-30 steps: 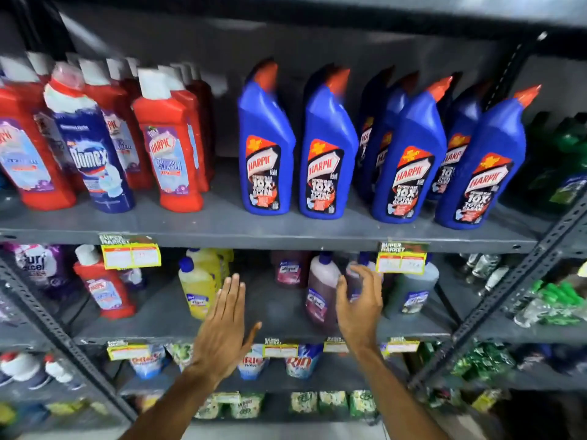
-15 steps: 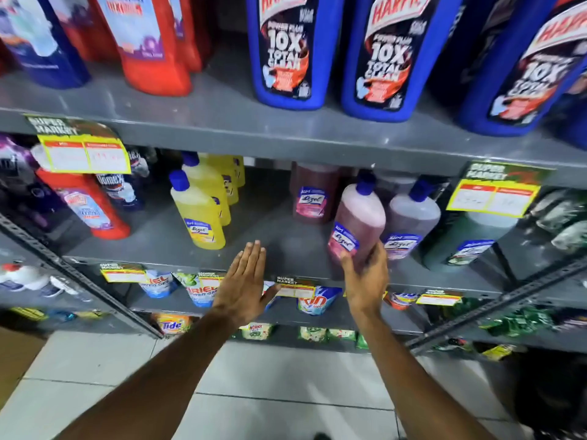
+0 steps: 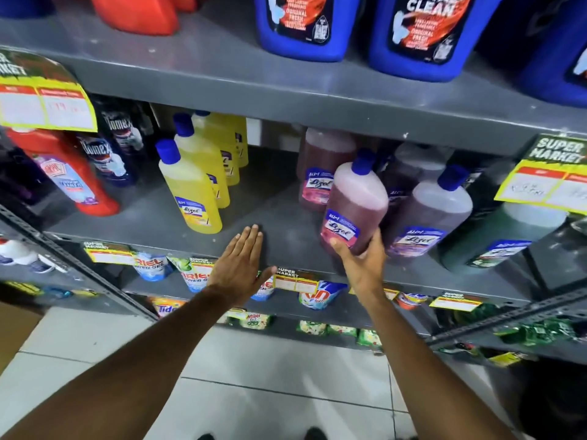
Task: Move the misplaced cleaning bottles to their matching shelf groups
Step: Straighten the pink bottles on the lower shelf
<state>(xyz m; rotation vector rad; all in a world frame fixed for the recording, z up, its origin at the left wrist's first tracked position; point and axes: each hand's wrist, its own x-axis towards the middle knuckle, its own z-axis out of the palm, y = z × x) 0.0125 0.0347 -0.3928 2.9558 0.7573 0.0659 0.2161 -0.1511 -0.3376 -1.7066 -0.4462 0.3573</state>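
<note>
My right hand (image 3: 362,268) grips the base of a pink Lizol bottle (image 3: 355,201) with a blue cap, tilted at the front of the middle shelf (image 3: 279,217). Behind it stands another pink bottle (image 3: 320,166); a purple Lizol bottle (image 3: 432,214) and a dark green one (image 3: 505,236) stand to its right. My left hand (image 3: 241,265) is flat and empty, fingers together, over the shelf's front edge. Yellow Lizol bottles (image 3: 193,188) stand in a row to the left. A red Harpic bottle (image 3: 66,176) and dark Domex bottles (image 3: 108,157) stand at far left.
Blue Harpic bottles (image 3: 305,23) and a red bottle (image 3: 139,11) stand on the upper shelf (image 3: 222,74). Yellow price tags (image 3: 44,103) hang from shelf edges. Detergent pouches (image 3: 197,274) fill lower shelves. A slanted metal brace (image 3: 76,262) crosses at left. White tiled floor (image 3: 254,376) lies below.
The view dropped and closed in on the middle shelf. My right hand took hold of the pink Lizol bottle and pulled it forward, tilted. My left hand stayed flat by the shelf edge.
</note>
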